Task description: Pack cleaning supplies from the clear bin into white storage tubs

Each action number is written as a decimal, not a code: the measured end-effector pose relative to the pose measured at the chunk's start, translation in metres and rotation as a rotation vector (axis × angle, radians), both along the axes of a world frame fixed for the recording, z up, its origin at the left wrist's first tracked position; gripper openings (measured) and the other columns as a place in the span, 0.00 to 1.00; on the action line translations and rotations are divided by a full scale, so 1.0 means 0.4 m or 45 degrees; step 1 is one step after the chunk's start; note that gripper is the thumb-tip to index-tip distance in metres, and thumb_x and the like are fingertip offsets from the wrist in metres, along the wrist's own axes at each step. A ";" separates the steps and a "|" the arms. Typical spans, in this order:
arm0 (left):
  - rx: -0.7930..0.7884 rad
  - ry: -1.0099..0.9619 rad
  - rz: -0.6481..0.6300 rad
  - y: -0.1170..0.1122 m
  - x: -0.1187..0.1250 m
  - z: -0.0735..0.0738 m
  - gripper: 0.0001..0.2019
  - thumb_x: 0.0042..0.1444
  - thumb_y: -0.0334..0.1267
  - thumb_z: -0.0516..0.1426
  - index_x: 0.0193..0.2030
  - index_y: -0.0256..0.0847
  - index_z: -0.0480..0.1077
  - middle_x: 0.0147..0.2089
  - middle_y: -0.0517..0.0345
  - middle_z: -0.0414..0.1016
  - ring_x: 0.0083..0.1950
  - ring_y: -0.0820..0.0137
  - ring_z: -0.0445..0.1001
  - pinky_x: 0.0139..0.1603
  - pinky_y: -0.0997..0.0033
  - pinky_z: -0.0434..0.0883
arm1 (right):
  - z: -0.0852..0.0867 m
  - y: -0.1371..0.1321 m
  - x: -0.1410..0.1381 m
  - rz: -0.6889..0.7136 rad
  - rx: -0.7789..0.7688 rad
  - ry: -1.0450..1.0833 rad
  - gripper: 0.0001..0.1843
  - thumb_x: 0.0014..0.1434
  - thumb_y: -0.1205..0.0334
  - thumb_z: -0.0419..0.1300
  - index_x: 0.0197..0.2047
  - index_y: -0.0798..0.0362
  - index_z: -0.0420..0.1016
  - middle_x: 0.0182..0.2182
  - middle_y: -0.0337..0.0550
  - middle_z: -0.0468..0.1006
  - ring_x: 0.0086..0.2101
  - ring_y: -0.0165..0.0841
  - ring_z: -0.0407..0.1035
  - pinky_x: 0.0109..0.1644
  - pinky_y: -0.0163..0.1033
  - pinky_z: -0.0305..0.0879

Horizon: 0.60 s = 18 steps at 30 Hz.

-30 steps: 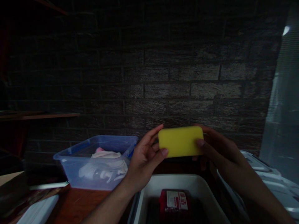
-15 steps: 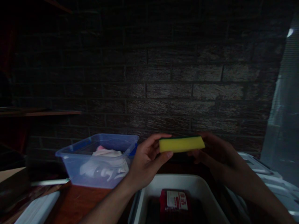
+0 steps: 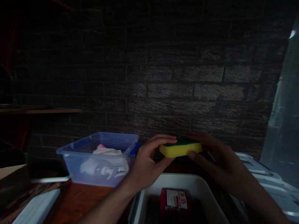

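A yellow sponge (image 3: 179, 150) with a dark green scouring top is held up between both hands, above the far rim of a white bin (image 3: 179, 178). My left hand (image 3: 149, 165) grips its left end, fingers over the green side and thumb underneath. At the right end, my right hand (image 3: 216, 158) has its thumb against the yellow front and its fingers behind the top, partly lost in shadow. Inside the bin lies a dark red package (image 3: 175, 200) with a white printed label.
To the left, a translucent blue plastic box (image 3: 93, 174) holds white and pink cloth-like things and white pump tops. White lids (image 3: 263, 174) lie at the right. A brown carton (image 3: 11, 177) and a pale flat object (image 3: 37, 207) are at far left. Behind rises a dark brick wall (image 3: 149, 90).
The sponge has tilted so that more of its green top shows. My right hand has closed in on its right end, the thumb now on the front face.
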<state>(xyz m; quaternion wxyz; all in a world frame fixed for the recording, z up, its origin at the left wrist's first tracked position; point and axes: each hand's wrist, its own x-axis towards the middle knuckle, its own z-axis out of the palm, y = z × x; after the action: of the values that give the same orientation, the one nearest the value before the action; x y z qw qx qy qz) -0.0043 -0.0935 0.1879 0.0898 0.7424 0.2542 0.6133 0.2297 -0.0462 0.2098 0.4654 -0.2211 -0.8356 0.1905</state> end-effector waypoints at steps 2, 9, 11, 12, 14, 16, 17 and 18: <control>0.026 0.037 0.108 -0.001 0.002 -0.005 0.19 0.60 0.28 0.64 0.57 0.47 0.74 0.58 0.53 0.75 0.61 0.64 0.73 0.63 0.63 0.70 | -0.001 0.006 -0.001 -0.088 0.168 -0.093 0.23 0.62 0.56 0.68 0.60 0.41 0.75 0.58 0.42 0.76 0.57 0.42 0.72 0.63 0.48 0.69; 0.118 0.148 0.284 -0.014 0.015 -0.018 0.24 0.53 0.33 0.71 0.56 0.47 0.74 0.51 0.58 0.79 0.51 0.69 0.78 0.52 0.71 0.73 | 0.006 0.005 -0.023 -0.200 0.242 -0.344 0.13 0.57 0.68 0.66 0.47 0.48 0.81 0.43 0.42 0.83 0.44 0.40 0.78 0.47 0.43 0.72; 0.157 0.167 0.257 -0.016 0.017 -0.017 0.25 0.51 0.33 0.72 0.55 0.46 0.74 0.50 0.58 0.80 0.50 0.69 0.78 0.51 0.71 0.73 | 0.009 0.001 -0.026 -0.196 0.190 -0.371 0.11 0.57 0.70 0.66 0.43 0.50 0.82 0.38 0.42 0.83 0.39 0.39 0.78 0.43 0.40 0.70; 0.172 0.170 0.239 -0.017 0.018 -0.017 0.25 0.50 0.33 0.73 0.54 0.45 0.75 0.49 0.58 0.80 0.50 0.69 0.78 0.52 0.71 0.73 | 0.010 -0.001 -0.026 -0.197 0.164 -0.384 0.11 0.56 0.71 0.65 0.42 0.50 0.82 0.37 0.42 0.83 0.39 0.39 0.78 0.41 0.39 0.70; 0.182 0.176 0.206 -0.016 0.018 -0.016 0.24 0.49 0.33 0.73 0.54 0.43 0.75 0.49 0.56 0.81 0.50 0.68 0.79 0.52 0.70 0.74 | 0.009 -0.002 -0.026 -0.200 0.126 -0.407 0.15 0.55 0.73 0.64 0.44 0.49 0.82 0.38 0.42 0.84 0.39 0.38 0.79 0.41 0.38 0.69; 0.181 0.188 0.179 -0.016 0.018 -0.016 0.24 0.49 0.34 0.73 0.54 0.43 0.75 0.49 0.55 0.81 0.50 0.66 0.79 0.52 0.68 0.74 | 0.006 0.000 -0.024 -0.189 0.105 -0.435 0.19 0.55 0.75 0.62 0.47 0.48 0.82 0.40 0.42 0.84 0.39 0.38 0.79 0.40 0.37 0.68; 0.180 0.198 0.164 -0.015 0.018 -0.017 0.25 0.50 0.33 0.73 0.54 0.42 0.75 0.49 0.54 0.81 0.51 0.66 0.78 0.52 0.67 0.74 | 0.004 0.002 -0.024 -0.186 0.102 -0.450 0.20 0.54 0.75 0.62 0.48 0.48 0.82 0.41 0.43 0.84 0.40 0.39 0.79 0.40 0.37 0.68; 0.180 0.209 0.151 -0.015 0.018 -0.017 0.25 0.50 0.33 0.72 0.55 0.42 0.75 0.50 0.54 0.80 0.51 0.65 0.78 0.52 0.67 0.74 | 0.002 0.005 -0.023 -0.187 0.105 -0.459 0.21 0.54 0.75 0.62 0.48 0.48 0.82 0.42 0.43 0.85 0.40 0.39 0.79 0.41 0.38 0.68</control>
<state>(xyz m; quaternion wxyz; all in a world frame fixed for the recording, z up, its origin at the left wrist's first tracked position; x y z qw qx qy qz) 0.0028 -0.0997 0.1810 -0.0203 0.7782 0.2604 0.5711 0.2204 -0.0440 0.2105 0.3294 -0.2928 -0.8942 0.0790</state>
